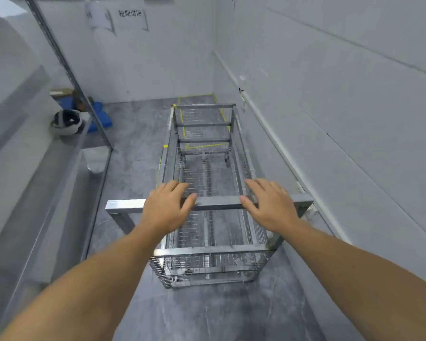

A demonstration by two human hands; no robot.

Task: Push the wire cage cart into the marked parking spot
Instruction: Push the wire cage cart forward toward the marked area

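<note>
A long empty wire cage cart [207, 262] stands lengthwise in front of me, close to the right wall. Its steel handle bar [218, 203] runs across the near end. My left hand [166, 205] lies over the bar left of its middle, fingers curled over the far side and thumb on the near edge. My right hand [271, 205] rests on the bar to the right in the same way. The parking spot, outlined in yellow tape [204, 145] on the grey floor, lies in the far right corner; the cart's far end stands over its near part.
A white wall [342, 99] runs along the right, close to the cart. On the left stands a metal shelf rack [67, 62] with a white helmet [68, 123] on a shelf and blue bags [101, 116] on the floor behind. Open grey floor lies left of the cart.
</note>
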